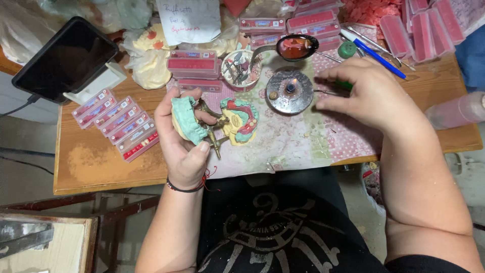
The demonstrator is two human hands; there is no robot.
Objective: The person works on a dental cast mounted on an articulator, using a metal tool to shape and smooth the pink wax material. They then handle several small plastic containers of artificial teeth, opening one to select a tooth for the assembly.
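Observation:
My left hand [183, 142] holds an opened brass dental articulator [214, 132] with two plaster jaw casts; the green cast [185, 118] rests in my palm and the other cast [242, 120], with pink wax and teeth, lies open to the right. My right hand [369, 91] grips a thin metal instrument with a green handle [327, 92], its tip held at the small flame of a round metal spirit burner [290, 91].
A wooden table [101, 167] carries a patterned cloth [313, 141], several pink tooth-card boxes [117, 122], more boxes [310, 23] at the back, a spoon of red wax [294, 47], a tool cup [238, 68], a blue pen [376, 53], a tablet [65, 58] and a bottle [457, 108].

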